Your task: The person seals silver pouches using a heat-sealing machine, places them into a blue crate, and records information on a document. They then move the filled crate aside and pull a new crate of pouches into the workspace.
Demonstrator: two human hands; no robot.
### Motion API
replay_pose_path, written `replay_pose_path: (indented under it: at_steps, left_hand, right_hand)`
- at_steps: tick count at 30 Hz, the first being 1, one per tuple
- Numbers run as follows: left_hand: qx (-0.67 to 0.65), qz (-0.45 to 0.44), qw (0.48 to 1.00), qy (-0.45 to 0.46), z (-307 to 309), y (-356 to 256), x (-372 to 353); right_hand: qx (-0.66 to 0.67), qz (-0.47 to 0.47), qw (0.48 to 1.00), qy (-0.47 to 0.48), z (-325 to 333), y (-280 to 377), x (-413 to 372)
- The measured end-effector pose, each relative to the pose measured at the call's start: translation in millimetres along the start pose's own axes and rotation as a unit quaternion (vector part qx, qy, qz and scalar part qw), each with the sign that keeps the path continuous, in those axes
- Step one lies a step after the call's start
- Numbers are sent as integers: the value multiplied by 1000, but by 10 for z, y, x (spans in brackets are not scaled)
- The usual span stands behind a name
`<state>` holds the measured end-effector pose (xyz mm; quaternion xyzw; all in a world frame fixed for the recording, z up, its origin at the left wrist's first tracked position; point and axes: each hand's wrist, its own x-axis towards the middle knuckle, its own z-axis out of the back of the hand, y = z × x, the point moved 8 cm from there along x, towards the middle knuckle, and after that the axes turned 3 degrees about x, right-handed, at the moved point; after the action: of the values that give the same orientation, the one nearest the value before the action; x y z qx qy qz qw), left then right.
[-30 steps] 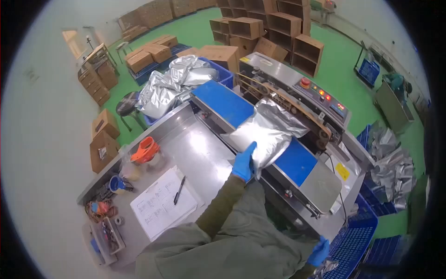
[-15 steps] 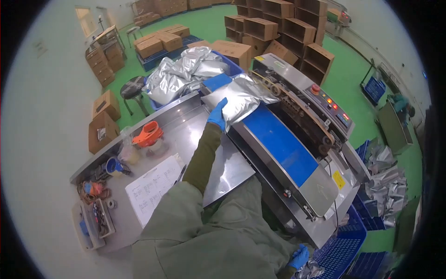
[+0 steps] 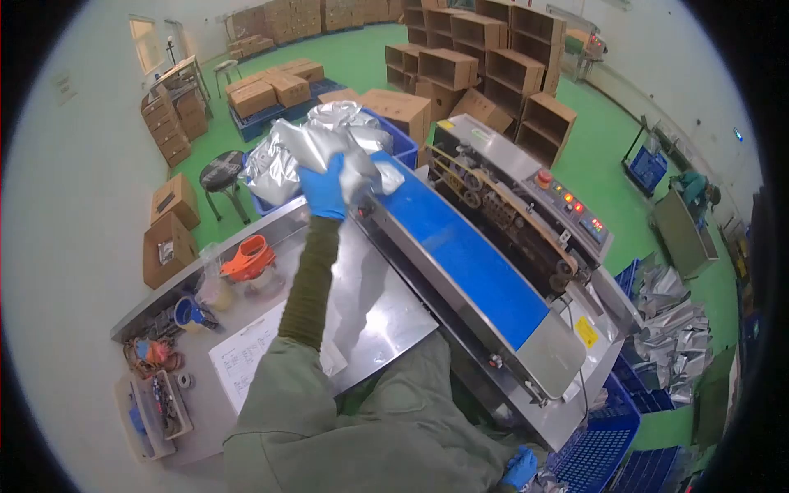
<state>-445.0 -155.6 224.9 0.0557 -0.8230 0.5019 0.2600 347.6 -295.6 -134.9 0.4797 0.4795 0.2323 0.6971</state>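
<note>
My left hand (image 3: 325, 187), in a blue glove, grips a silver foil bag (image 3: 349, 168) above the near end of the blue conveyor belt (image 3: 460, 246). Beyond it, more silver foil bags (image 3: 271, 164) are heaped in a blue crate (image 3: 401, 141). Low at the right, my gloved right hand (image 3: 519, 468) is beside a silver foil bag (image 3: 549, 481) near a blue basket (image 3: 596, 440). Its fingers are too small and partly hidden to make out. The belt belongs to a sealing machine (image 3: 526, 177) with lit red buttons and rollers.
On the steel table (image 3: 386, 324) lie a written sheet (image 3: 242, 361), an orange holder (image 3: 249, 258), a blue tape roll (image 3: 194, 313) and a tool tray (image 3: 177, 403). A stool (image 3: 222, 172) and stacked cartons (image 3: 460, 70) stand beyond. Another person (image 3: 699, 193) works at far right.
My left hand has carried the foil bag off the belt, leftward toward the heap in the crate. The bag is now bunched and raised. My right hand stays low, slightly shifted with the view.
</note>
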Motion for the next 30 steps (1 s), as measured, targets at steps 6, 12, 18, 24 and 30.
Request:
replay_pose_path:
  at_steps: [6, 12, 18, 24, 30]
  left_hand:
    - [-99, -3, 992, 72, 332, -493, 1173]
    - [426, 35, 902, -67, 1488, 954, 2118]
    - [345, -195, 900, 181, 1232, 1194, 349]
    - [329, 174, 783, 499, 569, 723, -1824]
    - [460, 275, 739, 409, 569, 560, -1620]
  right_hand:
    - [-5, 47, 998, -35, -58, 76, 125]
    - [33, 67, 997, -27, -194, 240, -66]
    - [147, 69, 986, -38, -93, 467, -269]
    - [15, 85, 963, -255, 1020, 601, 70]
    - [-159, 1, 919, -361, 2189, -81, 1077]
